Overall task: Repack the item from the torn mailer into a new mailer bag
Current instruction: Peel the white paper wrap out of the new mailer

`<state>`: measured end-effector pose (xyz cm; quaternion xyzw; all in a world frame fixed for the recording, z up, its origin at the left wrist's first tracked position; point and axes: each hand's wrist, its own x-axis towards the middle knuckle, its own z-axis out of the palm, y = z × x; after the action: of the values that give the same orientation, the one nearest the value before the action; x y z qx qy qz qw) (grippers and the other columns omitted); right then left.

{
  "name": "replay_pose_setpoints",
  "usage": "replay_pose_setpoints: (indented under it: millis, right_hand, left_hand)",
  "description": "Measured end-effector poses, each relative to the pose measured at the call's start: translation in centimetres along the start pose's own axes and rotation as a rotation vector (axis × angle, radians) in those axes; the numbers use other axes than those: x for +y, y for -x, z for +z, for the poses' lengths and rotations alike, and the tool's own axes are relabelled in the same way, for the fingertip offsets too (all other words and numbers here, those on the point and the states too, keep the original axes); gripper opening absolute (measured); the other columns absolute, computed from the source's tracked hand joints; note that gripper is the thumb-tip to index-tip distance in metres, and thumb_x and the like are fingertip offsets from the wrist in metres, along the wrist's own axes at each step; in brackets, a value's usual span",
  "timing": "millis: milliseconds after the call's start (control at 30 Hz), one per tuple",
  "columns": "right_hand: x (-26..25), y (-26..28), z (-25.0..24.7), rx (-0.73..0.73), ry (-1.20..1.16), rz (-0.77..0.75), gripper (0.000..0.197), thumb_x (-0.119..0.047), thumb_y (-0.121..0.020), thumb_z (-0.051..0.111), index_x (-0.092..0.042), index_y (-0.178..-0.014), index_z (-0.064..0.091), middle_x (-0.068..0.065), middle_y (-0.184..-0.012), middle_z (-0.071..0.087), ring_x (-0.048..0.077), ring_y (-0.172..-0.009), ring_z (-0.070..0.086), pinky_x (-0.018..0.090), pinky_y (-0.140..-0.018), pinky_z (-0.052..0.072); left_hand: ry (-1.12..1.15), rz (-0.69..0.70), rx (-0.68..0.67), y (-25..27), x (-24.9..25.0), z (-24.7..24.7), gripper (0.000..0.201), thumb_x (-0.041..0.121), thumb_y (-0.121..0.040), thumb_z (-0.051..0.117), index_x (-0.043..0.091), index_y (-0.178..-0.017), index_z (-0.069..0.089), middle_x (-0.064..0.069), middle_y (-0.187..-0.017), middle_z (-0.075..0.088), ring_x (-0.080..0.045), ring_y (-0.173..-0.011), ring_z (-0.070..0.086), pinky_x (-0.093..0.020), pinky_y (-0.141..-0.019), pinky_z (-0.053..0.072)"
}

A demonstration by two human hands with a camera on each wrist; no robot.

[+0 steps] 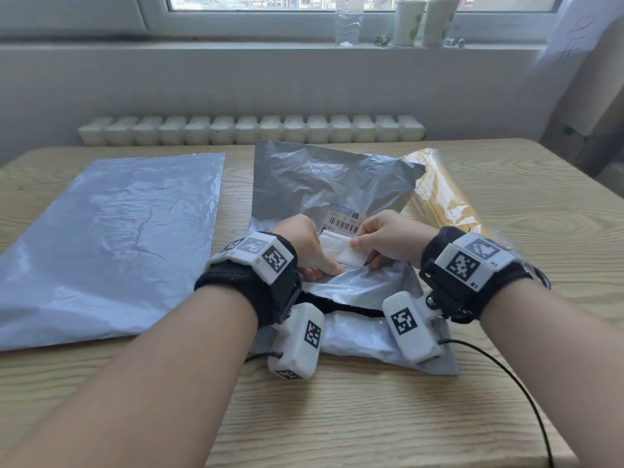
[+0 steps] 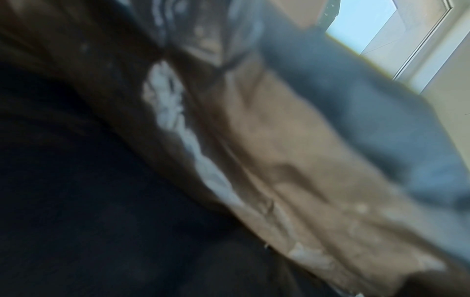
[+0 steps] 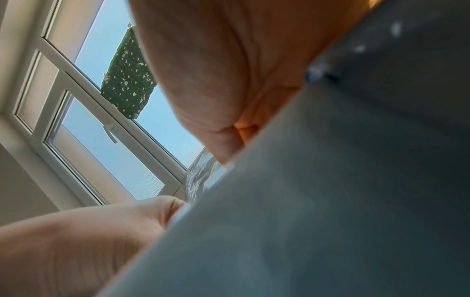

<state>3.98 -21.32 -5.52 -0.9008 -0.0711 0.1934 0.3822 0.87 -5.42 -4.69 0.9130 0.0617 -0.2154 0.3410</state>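
Observation:
A crumpled grey torn mailer [image 1: 317, 184] with a barcode label [image 1: 344, 219] lies at the table's centre; its ripped, dark-lined opening [image 1: 341, 309] faces me between my wrists. Over it, my left hand [image 1: 305, 248] and right hand [image 1: 388, 238] both pinch a white folded piece [image 1: 339, 253] from either side. A flat new grey mailer [image 1: 101, 238] lies to the left, untouched. A yellow item in clear wrap [image 1: 439, 194] lies to the right, its near end behind my right wrist. The right wrist view shows my palm [image 3: 203, 80] against grey film [image 3: 330, 201]. The left wrist view is blurred.
The wooden table [image 1: 371, 417] has bare room in front and at the far right. A radiator [image 1: 250, 130] runs behind the table. A bottle [image 1: 347, 25] and cups [image 1: 408, 21] stand on the windowsill. A black cable [image 1: 526, 393] trails from my right wrist.

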Motion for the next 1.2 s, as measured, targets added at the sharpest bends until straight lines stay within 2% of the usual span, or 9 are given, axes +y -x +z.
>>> replay_pose_setpoints:
  millis: [300, 500, 600, 700, 800, 867, 1000, 1100, 1200]
  right_hand:
    - [-0.1, 0.2, -0.1, 0.001, -0.026, 0.009, 0.023, -0.017, -0.094, 0.058, -0.013, -0.071, 0.059, 0.003, -0.063, 0.062, 0.009, -0.046, 0.060, 0.017, -0.042, 0.047]
    - [0.4, -0.1, -0.1, -0.001, -0.092, 0.014, 0.018, -0.015, -0.095, 0.056, -0.012, -0.078, 0.061, 0.011, -0.074, 0.066, 0.017, -0.054, 0.063, 0.021, -0.051, 0.052]
    - [0.4, 0.4, -0.5, -0.027, -0.224, 0.028, 0.011, -0.015, -0.094, 0.057, -0.007, -0.097, 0.063, 0.015, -0.082, 0.063, 0.015, -0.054, 0.063, 0.020, -0.051, 0.056]
    - [0.0, 0.9, -1.9, -0.207, -0.353, 0.090, 0.046, -0.042, -0.090, 0.057, -0.002, -0.114, 0.061, 0.014, -0.093, 0.065, 0.018, -0.072, 0.066, 0.025, -0.067, 0.057]
    - [-1.5, 0.7, -2.5, -0.225, 0.010, 0.112, 0.061, -0.062, -0.084, 0.052, -0.008, -0.107, 0.068, 0.006, -0.088, 0.069, 0.016, -0.072, 0.064, 0.028, -0.069, 0.053]
    - [-2.8, 0.2, -1.8, -0.105, 0.309, 0.026, 0.053, -0.057, -0.083, 0.060, -0.007, -0.096, 0.071, 0.002, -0.075, 0.066, 0.013, -0.061, 0.058, 0.024, -0.059, 0.049]
    - [-3.8, -0.6, 0.2, -0.058, 0.339, -0.026, 0.022, -0.033, -0.081, 0.072, -0.012, -0.079, 0.067, 0.001, -0.073, 0.061, 0.014, -0.066, 0.056, 0.026, -0.061, 0.048]
    - [-2.9, -0.9, 0.6, -0.008, 0.247, -0.008, 0.019, -0.025, -0.079, 0.074, -0.009, -0.089, 0.070, 0.005, -0.083, 0.066, 0.018, -0.073, 0.061, 0.030, -0.069, 0.052]
    - [-1.9, -1.1, 0.3, 0.032, 0.124, -0.003, 0.015, -0.025, -0.079, 0.075, -0.012, -0.085, 0.069, 0.003, -0.080, 0.066, 0.015, -0.070, 0.061, 0.026, -0.061, 0.050]
  left_hand:
    - [-0.011, -0.002, 0.009, -0.2, -0.1, 0.0, 0.027, 0.033, -0.072, 0.083, 0.010, -0.068, 0.069, -0.001, -0.056, 0.065, -0.012, -0.046, 0.055, -0.019, -0.052, 0.050]
    - [-0.028, 0.003, 0.003, -0.3, -0.2, -0.1, 0.029, 0.032, -0.073, 0.083, 0.013, -0.060, 0.066, 0.000, -0.053, 0.064, -0.012, -0.045, 0.054, -0.018, -0.051, 0.050]
    - [-0.040, -0.003, 0.002, -0.3, -0.1, -0.1, 0.028, 0.031, -0.072, 0.083, 0.013, -0.059, 0.066, 0.001, -0.052, 0.064, -0.009, -0.041, 0.054, -0.016, -0.047, 0.049]
    - [-0.058, -0.009, 0.013, -0.4, 0.0, 0.0, 0.023, 0.030, -0.073, 0.082, 0.011, -0.067, 0.070, 0.002, -0.053, 0.065, -0.009, -0.041, 0.054, -0.018, -0.049, 0.050]
    - [-0.114, -0.035, -0.007, -0.3, 0.6, -0.1, 0.021, 0.031, -0.075, 0.079, 0.012, -0.072, 0.068, 0.001, -0.062, 0.065, -0.011, -0.049, 0.056, -0.021, -0.059, 0.052]
    - [-0.207, -0.061, -0.048, -0.3, 1.2, -0.5, 0.019, 0.032, -0.077, 0.076, 0.015, -0.078, 0.067, 0.000, -0.071, 0.067, -0.015, -0.060, 0.059, -0.025, -0.072, 0.054]
    - [-0.227, -0.142, -0.270, -0.1, 1.8, -2.4, 0.028, 0.020, -0.088, 0.067, 0.002, -0.111, 0.069, -0.007, -0.102, 0.071, -0.017, -0.091, 0.065, -0.028, -0.098, 0.049]
    - [-0.153, -0.123, -0.229, 0.3, 2.4, -4.6, 0.027, 0.019, -0.091, 0.065, 0.002, -0.111, 0.065, -0.005, -0.088, 0.068, -0.012, -0.071, 0.064, -0.017, -0.074, 0.053]
    - [-0.197, -0.051, -0.085, 0.0, 2.6, -5.2, 0.022, 0.021, -0.087, 0.069, 0.007, -0.103, 0.065, -0.003, -0.096, 0.067, -0.017, -0.084, 0.065, -0.025, -0.092, 0.052]
